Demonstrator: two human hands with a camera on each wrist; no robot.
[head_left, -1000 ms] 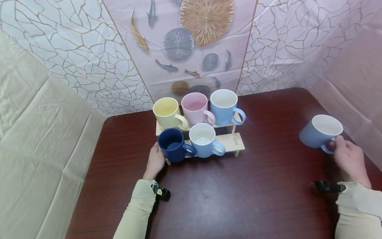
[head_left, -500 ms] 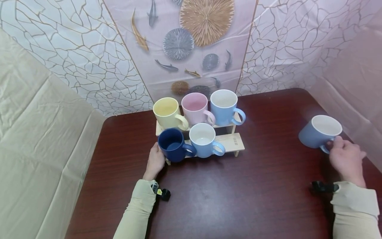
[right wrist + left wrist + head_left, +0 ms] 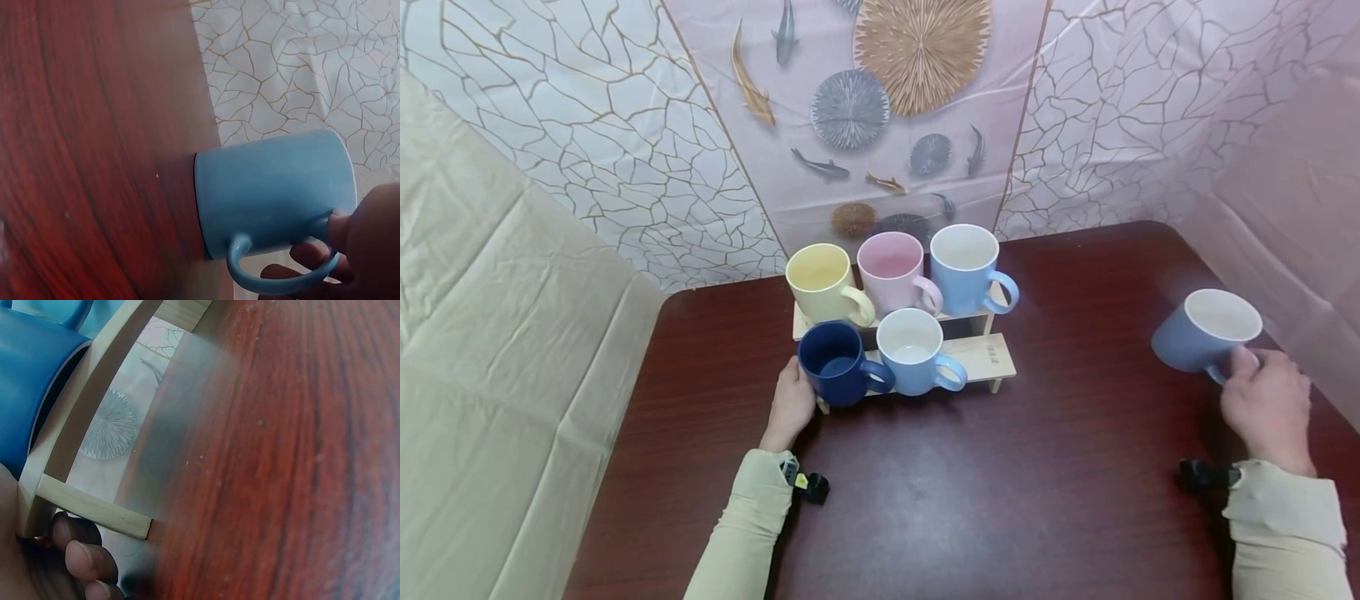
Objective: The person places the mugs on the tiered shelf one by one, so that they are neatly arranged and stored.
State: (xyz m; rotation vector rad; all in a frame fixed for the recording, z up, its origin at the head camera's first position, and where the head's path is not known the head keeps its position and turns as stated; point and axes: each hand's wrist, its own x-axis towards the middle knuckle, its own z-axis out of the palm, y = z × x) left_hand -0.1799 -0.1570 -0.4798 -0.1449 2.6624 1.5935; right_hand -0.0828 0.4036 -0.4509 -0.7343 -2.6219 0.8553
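Observation:
My right hand (image 3: 1268,408) is at a light blue mug (image 3: 1198,337) with a white inside, upright near the table's right edge. In the right wrist view, thumb and fingers (image 3: 337,231) pinch the upper part of the mug's handle (image 3: 275,286), and its base is down at the table surface. At centre, my left hand (image 3: 790,404) grips the left end of a two-step wooden rack (image 3: 981,358), fingers (image 3: 90,559) curled beneath its board. Beside that hand, on the lower step, stand a navy mug (image 3: 833,367) and a light blue mug (image 3: 912,354).
The rack's upper step bears a yellow mug (image 3: 820,287), a pink mug (image 3: 891,275) and another light blue mug (image 3: 962,271). A dark red wooden table (image 3: 1000,492) lies under everything. Patterned cloth (image 3: 662,125) hangs behind, with plain cloth at both sides.
My right hand has shifted slightly left and down around the handle, which is now mostly hidden in the head view. Its mug has barely moved. My left hand and the rack stay put.

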